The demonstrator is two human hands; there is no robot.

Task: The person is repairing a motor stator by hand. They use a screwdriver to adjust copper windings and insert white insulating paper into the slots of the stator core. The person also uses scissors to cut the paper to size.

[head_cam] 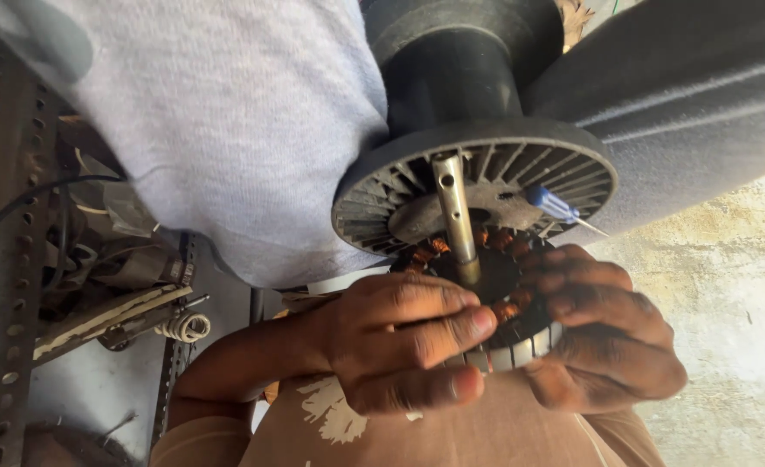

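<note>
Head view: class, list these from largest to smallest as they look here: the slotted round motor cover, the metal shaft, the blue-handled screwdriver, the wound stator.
1. slotted round motor cover
2. wound stator, though the left hand and right hand hide part of it
3. metal shaft
4. blue-handled screwdriver, partly hidden, so its rank is unsure

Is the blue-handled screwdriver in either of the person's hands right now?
No, the blue-handled screwdriver lies on the vented motor cover, while the left hand and right hand grip the stator.

The housing [478, 186] was dark grey, the coils [495, 242] copper-orange, the shaft [454, 212] silvery, the screwdriver [554, 206] blue, the shirt [227, 121] pale grey.
</note>
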